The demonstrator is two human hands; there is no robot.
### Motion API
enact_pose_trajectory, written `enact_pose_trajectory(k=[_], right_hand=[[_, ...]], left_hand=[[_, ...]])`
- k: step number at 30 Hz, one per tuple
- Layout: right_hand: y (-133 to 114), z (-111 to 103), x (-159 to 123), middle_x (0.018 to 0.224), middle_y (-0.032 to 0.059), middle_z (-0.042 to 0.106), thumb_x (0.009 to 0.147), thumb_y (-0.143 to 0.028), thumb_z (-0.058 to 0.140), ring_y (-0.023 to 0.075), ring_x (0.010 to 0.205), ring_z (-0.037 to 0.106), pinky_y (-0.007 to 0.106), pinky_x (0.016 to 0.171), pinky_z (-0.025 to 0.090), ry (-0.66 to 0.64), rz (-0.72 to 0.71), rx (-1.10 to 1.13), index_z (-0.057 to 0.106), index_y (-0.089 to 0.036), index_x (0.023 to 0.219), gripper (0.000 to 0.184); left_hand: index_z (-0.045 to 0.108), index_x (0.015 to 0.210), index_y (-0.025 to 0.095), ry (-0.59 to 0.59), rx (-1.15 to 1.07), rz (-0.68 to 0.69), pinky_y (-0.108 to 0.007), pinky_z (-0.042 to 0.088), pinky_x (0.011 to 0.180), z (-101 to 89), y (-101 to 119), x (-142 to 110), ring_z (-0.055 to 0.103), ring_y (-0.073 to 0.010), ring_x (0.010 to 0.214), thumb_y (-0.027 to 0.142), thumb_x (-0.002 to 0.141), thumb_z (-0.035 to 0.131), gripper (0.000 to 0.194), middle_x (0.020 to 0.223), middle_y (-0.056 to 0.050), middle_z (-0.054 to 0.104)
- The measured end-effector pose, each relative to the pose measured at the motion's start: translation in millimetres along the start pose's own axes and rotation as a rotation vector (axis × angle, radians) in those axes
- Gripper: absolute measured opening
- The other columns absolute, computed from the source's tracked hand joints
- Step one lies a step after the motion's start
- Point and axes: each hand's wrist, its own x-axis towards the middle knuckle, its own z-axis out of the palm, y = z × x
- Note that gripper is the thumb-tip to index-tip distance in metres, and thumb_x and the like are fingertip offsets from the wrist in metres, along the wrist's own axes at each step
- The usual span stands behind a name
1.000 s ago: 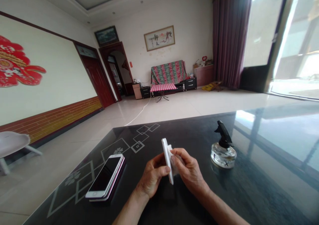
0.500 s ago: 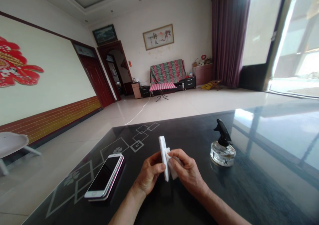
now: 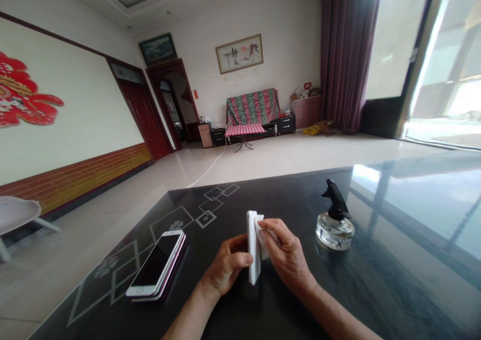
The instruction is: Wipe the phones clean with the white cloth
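A: Hand ct?
B: 2, both the wearer's. L hand (image 3: pixel 227 266) is gripping 1 white smartphone (image 3: pixel 254 257), thumb pressing on its near side, other fingers curling behind, mostly hidden. R hand (image 3: pixel 288 252) is pinching 1 white wipe (image 3: pixel 261 232) btwn thumb & index; remaining fingers are curling in, can't tell if they're touching each other. Tissue or cloth? Can't tell.

A: Phone loc?
B: Btwn the 2 hands, being held above the black tabletop (image 3: pixel 289 199), standing near-upright, edge-on to cam. Wipe is touching its R side.

A: Other phones?
B: 1 stack, lying on the tabletop to the L of L hand, apart from it. 1 white-framed smartphone (image 3: pixel 157 262) is lying on top, dark screen facing up; at least 1 more is sitting under it, exact no. can't tell.

A: Bottles?
B: 1 clear spray bottle (image 3: pixel 335 232) w/ black trigger head, standing upright to the R of R hand, well apart.

A: Bkgd, quick?
B: 1 white chair (image 3: pixel 17 213) is standing at far L, 1 checked folding table (image 3: pixel 245 130) on the floor beyond, 2 framed pics hanging up high: 1 dark landscape (image 3: pixel 157 49), 1 pale scroll-style painting (image 3: pixel 239 54). 1 purple curtain (image 3: pixel 342 54) is hanging by the window.
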Motion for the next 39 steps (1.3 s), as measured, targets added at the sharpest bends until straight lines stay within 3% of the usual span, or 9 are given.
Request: enact_pose_trajectory(k=[4, 8, 12, 17, 22, 27, 31, 36, 39], right_hand=[[-6, 6, -4, 0.089, 0.0032, 0.06, 0.087, -0.02, 0.056, 0.0136, 0.08, 0.061, 0.024, 0.069, 0.05, -0.056, -0.059, 0.024, 0.066, -0.023, 0.099, 0.016], [-4, 2, -1, 0.089, 0.0031, 0.059, 0.088, -0.022, 0.055, 0.0128, 0.076, 0.059, 0.023, 0.063, 0.049, 0.011, -0.034, -0.037, 0.067, -0.023, 0.099, 0.016], [0, -1, 0, 0.09, 0.0038, 0.059, 0.089, -0.023, 0.053, 0.0137, 0.079, 0.059, 0.024, 0.067, 0.049, 0.062, 0.003, -0.098, 0.068, -0.023, 0.098, 0.017], [-3, 4, -5, 0.087, 0.0033, 0.057, 0.09, -0.024, 0.052, 0.0131, 0.075, 0.058, 0.023, 0.064, 0.049, -0.013, -0.014, -0.097, 0.068, -0.023, 0.097, 0.018], [-1, 2, -3, 0.089, 0.0041, 0.058, 0.09, -0.026, 0.052, 0.0143, 0.079, 0.059, 0.024, 0.066, 0.05, 0.062, 0.008, -0.135, 0.068, -0.023, 0.098, 0.018], [2, 0, -2, 0.088, 0.0038, 0.059, 0.089, -0.025, 0.053, 0.0138, 0.076, 0.06, 0.023, 0.065, 0.05, 0.03, -0.004, -0.128, 0.068, -0.022, 0.096, 0.017], [3, -2, -3, 0.09, 0.004, 0.06, 0.089, -0.026, 0.054, 0.0145, 0.08, 0.06, 0.024, 0.069, 0.05, 0.083, 0.013, -0.141, 0.068, -0.023, 0.097, 0.016], [1, 0, -2, 0.088, 0.0038, 0.059, 0.089, -0.026, 0.053, 0.0137, 0.076, 0.06, 0.024, 0.065, 0.05, 0.01, 0.002, -0.115, 0.068, -0.023, 0.097, 0.017], [3, -1, -1, 0.088, 0.0043, 0.06, 0.089, -0.028, 0.053, 0.0146, 0.079, 0.061, 0.025, 0.068, 0.051, 0.062, 0.033, -0.165, 0.069, -0.023, 0.096, 0.018]], left_hand=[[0.067, 0.109, 0.009, 0.033, -0.046, 0.004, -0.023, 0.042, 0.06, -11.2, -3, -1, 0.058, -0.0157, 0.065, 0.026, 0.066, 0.071, 0.045, 0.078, -0.007, 0.068], [0.069, 0.104, 0.008, 0.026, -0.034, -0.013, -0.023, 0.041, 0.061, -9.2, -3, 0, 0.056, -0.0157, 0.069, 0.024, 0.063, 0.072, 0.044, 0.083, -0.008, 0.067], [0.07, 0.101, 0.007, 0.006, -0.013, -0.033, -0.021, 0.04, 0.059, -4.5, -2, 1, 0.055, -0.0151, 0.068, 0.022, 0.062, 0.073, 0.042, 0.078, -0.007, 0.066], [0.069, 0.105, 0.008, 0.019, -0.026, -0.016, -0.021, 0.039, 0.056, -7.3, -1, 0, 0.053, -0.0134, 0.062, 0.026, 0.064, 0.072, 0.045, 0.077, -0.006, 0.066], [0.07, 0.101, 0.009, 0.009, -0.011, -0.036, -0.022, 0.04, 0.057, -4.0, 0, 0, 0.054, -0.0143, 0.064, 0.023, 0.062, 0.072, 0.041, 0.078, -0.007, 0.066], [0.071, 0.1, 0.009, 0.035, 0.007, -0.031, -0.022, 0.037, 0.057, 0.0, 3, 1, 0.052, -0.0137, 0.062, 0.024, 0.061, 0.073, 0.041, 0.073, -0.005, 0.063], [0.072, 0.098, 0.009, 0.019, 0.053, -0.041, -0.022, 0.038, 0.06, 0.5, 3, 1, 0.052, -0.0152, 0.066, 0.023, 0.06, 0.073, 0.041, 0.074, -0.005, 0.064], [0.071, 0.101, 0.009, 0.024, 0.021, -0.024, -0.023, 0.039, 0.062, -2.8, 2, 2, 0.053, -0.0146, 0.066, 0.021, 0.063, 0.071, 0.04, 0.075, -0.004, 0.064], [0.071, 0.102, 0.01, 0.0, 0.014, -0.038, -0.022, 0.039, 0.061, -2.2, 1, 1, 0.053, -0.014, 0.066, 0.021, 0.063, 0.07, 0.04, 0.077, -0.004, 0.064]])
